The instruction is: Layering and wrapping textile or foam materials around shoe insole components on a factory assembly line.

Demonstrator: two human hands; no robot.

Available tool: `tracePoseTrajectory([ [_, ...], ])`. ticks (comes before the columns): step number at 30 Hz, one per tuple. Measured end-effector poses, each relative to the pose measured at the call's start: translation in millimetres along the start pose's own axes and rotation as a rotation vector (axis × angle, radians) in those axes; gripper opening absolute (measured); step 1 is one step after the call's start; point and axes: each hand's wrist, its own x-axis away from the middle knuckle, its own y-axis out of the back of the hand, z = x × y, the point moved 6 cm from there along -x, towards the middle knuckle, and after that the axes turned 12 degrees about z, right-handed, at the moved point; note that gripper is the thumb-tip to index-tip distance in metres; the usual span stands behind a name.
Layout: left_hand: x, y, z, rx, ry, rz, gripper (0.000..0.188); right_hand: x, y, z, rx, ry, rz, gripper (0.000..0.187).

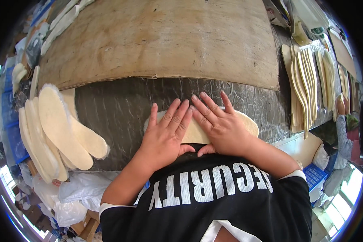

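A cream, sole-shaped insole [248, 123] lies flat on the dark plastic-covered table [121, 105], right in front of me. Both of my hands press down on it with fingers spread. My left hand [167, 131] covers its left half and my right hand [218, 123] covers its middle, the fingertips of the two hands touching. Only the insole's two ends and near edge show from under the hands. My black shirt fills the lower part of the view.
A fanned stack of fleecy cream insoles [58, 129] lies at the left. More insoles [304, 84] stand in rows at the right. A large brown board [161, 38] covers the far table. White plastic bags [74, 191] sit lower left; another person's hand [341, 107] is at the far right.
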Motion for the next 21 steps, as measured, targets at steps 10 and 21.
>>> tracePoseTrajectory([
  [10,-14.2,-0.9,7.4,-0.147,0.028,0.013,0.117,-1.0,-2.5,-15.5,-0.031,0.012,-0.099,0.109],
  [21,-20.1,-1.1,5.6,-0.266,0.169,-0.006,0.079,-3.3,-7.5,-0.8,0.214,-0.08,-0.094,0.069],
])
